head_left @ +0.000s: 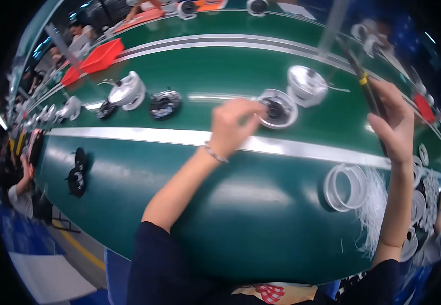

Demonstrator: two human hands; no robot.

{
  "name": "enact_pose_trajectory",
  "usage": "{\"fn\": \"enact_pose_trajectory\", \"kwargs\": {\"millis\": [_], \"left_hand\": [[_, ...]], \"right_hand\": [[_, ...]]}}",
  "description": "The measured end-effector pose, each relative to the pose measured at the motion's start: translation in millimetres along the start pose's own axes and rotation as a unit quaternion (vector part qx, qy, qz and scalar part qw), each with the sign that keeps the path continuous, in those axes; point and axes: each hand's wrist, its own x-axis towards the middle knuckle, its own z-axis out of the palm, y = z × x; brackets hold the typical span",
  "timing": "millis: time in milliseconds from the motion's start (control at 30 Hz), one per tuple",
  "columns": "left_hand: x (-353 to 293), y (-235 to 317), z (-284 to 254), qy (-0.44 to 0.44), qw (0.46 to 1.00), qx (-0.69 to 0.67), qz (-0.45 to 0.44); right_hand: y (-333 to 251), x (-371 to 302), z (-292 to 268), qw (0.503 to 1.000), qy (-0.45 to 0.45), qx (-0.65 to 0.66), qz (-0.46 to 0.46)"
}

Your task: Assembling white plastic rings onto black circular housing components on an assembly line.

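On the far green belt, a white round housing [284, 122] lies with its dark inner part facing up. My left hand [234, 124] reaches to its left rim, thumb and forefinger closed there; motion blurs the fingertips. Just behind it, touching or nearly so, stands a second white housing [306, 85] with a thin wire trailing right. My right hand [394, 119] is raised at the right, closed around a long dark screwdriver [370, 94] with a yellow band. The screwdriver slants up and left, away from the housings; its bit cannot be made out.
Clear plastic rings [343, 188] and a heap of white strips [373, 216] lie at the near right. Black round parts [165, 104] and a white housing [128, 91] sit left on the belt. More black parts [77, 178] rest nearer. Red bins [102, 55] and other people are beyond.
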Motion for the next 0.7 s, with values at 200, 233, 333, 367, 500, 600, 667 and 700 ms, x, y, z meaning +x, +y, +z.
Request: {"fn": "enact_pose_trajectory", "kwargs": {"millis": [200, 233, 333, 367, 500, 600, 667, 700], "left_hand": [[-5, -146, -151, 0.000, 0.897, 0.417, -0.146], [-11, -163, -155, 0.000, 0.898, 0.416, -0.145], [-28, -199, -166, -0.104, 0.805, 0.395, -0.430], [-36, -206, -173, -0.099, 0.819, 0.310, -0.473], [-43, -187, -158, -0.069, 0.817, 0.091, -0.566], [-43, -146, -152, -0.020, 0.793, -0.046, -0.608], [-54, -124, -140, -0.023, 0.826, -0.125, -0.549], [-58, -104, -130, 0.000, 0.809, -0.203, -0.552]], "right_hand": [[21, 33, 72, 0.993, -0.113, 0.004, 0.045], [24, 37, 82, 0.990, -0.129, -0.004, 0.048], [35, 39, 110, 0.988, -0.144, 0.023, 0.053], [31, 39, 115, 0.984, -0.165, 0.021, 0.069], [15, 11, 123, 0.966, -0.252, -0.050, 0.037], [-2, -59, 142, 0.959, -0.280, -0.024, -0.025], [-11, -112, 154, 0.947, -0.318, -0.050, -0.019], [-15, -133, 158, 0.936, -0.345, -0.073, -0.006]]}}
